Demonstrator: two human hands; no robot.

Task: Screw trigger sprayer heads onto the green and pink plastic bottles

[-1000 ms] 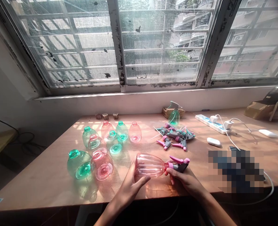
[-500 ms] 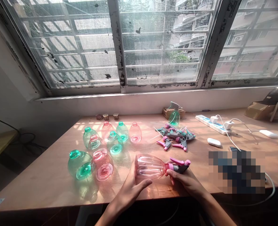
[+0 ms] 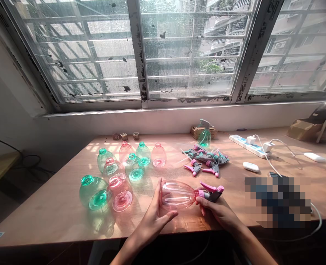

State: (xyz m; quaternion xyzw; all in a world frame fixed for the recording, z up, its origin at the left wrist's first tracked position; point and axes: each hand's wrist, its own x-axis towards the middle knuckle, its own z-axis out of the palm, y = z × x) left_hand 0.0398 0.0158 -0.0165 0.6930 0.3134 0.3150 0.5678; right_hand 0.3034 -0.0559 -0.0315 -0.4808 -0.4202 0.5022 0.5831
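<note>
A clear pink spray bottle (image 3: 178, 194) lies sideways just above the wooden table (image 3: 55, 209), between both my hands. My left hand (image 3: 154, 217) cups its round body, fingers wrapped under and behind it. My right hand (image 3: 216, 213) pinches the pink collar at the bottle's neck, where a pink and grey trigger head (image 3: 211, 192) sits pointing right.
Several empty pink and green bottles (image 3: 118, 169) stand at the left. A heap of loose trigger heads (image 3: 205, 160) lies behind, with a finished green sprayer (image 3: 204, 134) by the wall. A power strip (image 3: 248, 144), cables, a white case (image 3: 250, 166) and a cardboard box (image 3: 312, 127) fill the right.
My left hand has shifted its hold round the bottle's body, and the bottle has turned and risen slightly. My right hand stays at the neck.
</note>
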